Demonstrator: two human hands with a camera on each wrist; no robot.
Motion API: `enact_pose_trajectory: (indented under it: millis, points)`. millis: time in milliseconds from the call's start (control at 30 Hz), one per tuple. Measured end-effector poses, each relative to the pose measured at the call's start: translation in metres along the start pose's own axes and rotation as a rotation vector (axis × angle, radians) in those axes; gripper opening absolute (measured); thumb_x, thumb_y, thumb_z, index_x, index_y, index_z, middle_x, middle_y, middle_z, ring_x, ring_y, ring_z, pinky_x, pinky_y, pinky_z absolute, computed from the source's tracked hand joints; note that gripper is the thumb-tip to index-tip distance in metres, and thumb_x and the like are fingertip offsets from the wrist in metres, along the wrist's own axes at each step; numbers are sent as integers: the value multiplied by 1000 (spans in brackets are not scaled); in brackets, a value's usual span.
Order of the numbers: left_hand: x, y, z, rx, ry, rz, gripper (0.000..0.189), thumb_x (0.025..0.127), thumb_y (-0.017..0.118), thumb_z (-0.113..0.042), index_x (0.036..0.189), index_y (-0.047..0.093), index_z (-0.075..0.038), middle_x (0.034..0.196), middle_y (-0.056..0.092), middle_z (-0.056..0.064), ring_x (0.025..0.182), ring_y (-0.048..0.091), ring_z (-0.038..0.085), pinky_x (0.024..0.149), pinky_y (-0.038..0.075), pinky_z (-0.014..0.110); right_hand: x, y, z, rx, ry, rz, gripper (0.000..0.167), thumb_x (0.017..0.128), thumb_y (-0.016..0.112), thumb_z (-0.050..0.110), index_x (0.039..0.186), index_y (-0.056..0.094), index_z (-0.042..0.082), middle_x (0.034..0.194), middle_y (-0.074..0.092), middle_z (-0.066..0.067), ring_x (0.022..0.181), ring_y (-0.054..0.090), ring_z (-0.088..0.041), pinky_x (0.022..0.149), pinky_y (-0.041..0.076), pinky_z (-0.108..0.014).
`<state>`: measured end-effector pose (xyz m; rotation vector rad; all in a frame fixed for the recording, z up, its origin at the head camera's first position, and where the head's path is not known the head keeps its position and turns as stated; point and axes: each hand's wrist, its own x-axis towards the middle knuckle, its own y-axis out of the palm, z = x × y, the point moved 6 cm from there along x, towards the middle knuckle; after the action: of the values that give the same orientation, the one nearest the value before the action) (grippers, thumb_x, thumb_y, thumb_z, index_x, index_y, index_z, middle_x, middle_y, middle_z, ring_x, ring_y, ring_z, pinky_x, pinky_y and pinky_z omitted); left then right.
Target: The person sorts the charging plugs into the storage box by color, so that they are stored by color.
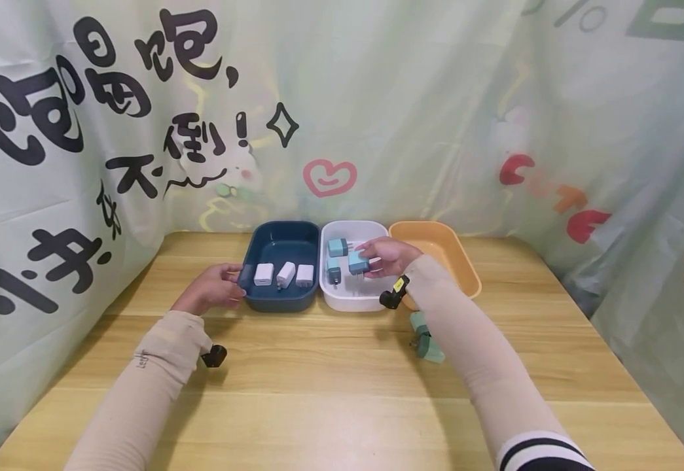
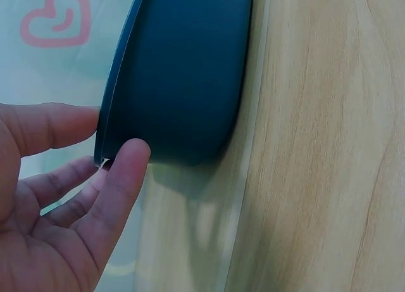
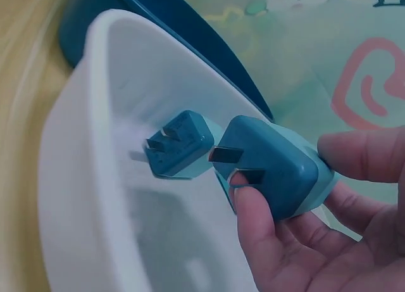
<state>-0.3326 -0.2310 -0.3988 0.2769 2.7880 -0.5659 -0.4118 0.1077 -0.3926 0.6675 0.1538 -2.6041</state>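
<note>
Before a pale green printed cloth [image 1: 424, 98], the wood-grain tabletop [image 1: 318, 386] carries a navy bin [image 1: 279, 305], white bin [image 1: 350, 303] and orange bin [image 1: 456, 261] along its far edge. The right hand [image 1: 391, 256] has its grip clamped on a blue two-prong charger [image 3: 275, 168] over the white bin; the left hand [image 1: 215, 288] pinches the navy bin's left rim.

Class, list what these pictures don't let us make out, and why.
Head: orange tray, partly behind the right hand and right sleeve.
Head: lettering on the left sleeve, too small.
Left wrist: inside of navy tray, hidden by its outer wall.
Right wrist: far side of held blue charger, behind its near side.
</note>
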Motion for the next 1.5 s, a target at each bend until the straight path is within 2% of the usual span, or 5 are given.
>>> enact_pose_trajectory:
  millis: [600, 800, 1000, 1167, 1500]
  points:
    - [0, 2, -2, -30, 35, 18, 75, 84, 58, 11, 150, 21, 6, 133, 37, 32, 95, 58, 29, 87, 54, 46, 17, -10, 1, 68, 38, 14, 41, 101, 43, 6, 140, 35, -1, 116, 51, -16, 84, 61, -22, 70, 56, -27]
    - [0, 2, -1, -21, 26, 12, 75, 84, 58, 10, 150, 22, 6, 134, 38, 31, 97, 57, 31, 86, 55, 45, 19, -12, 0, 115, 63, -20, 39, 101, 44, 9, 139, 37, -1, 122, 49, -16, 93, 58, -24, 85, 55, -33]
    - [1, 3, 1, -27, 19, 10, 75, 84, 59, 10, 150, 22, 6, 134, 37, 32, 99, 57, 33, 86, 54, 45, 20, -15, -2, 234, 66, -53, 50, 101, 42, 9, 149, 28, 0, 145, 36, -20, 126, 44, -31, 108, 38, -41]
    - [1, 3, 2, -26, 11, 11, 76, 84, 59, 10, 150, 22, 6, 135, 36, 32, 98, 57, 33, 88, 54, 46, 15, -19, -2, 255, 55, -60, 53, 101, 42, 8, 151, 25, 2, 153, 27, -20, 138, 32, -34, 110, 34, -42]
    - [3, -1, 5, -12, -4, 7, 75, 85, 58, 9, 150, 21, 5, 135, 36, 31, 96, 58, 29, 89, 53, 46, -2, -25, 2, 192, -36, -87, 51, 102, 44, 14, 149, 30, 1, 150, 32, -22, 134, 38, -35, 111, 33, -44]
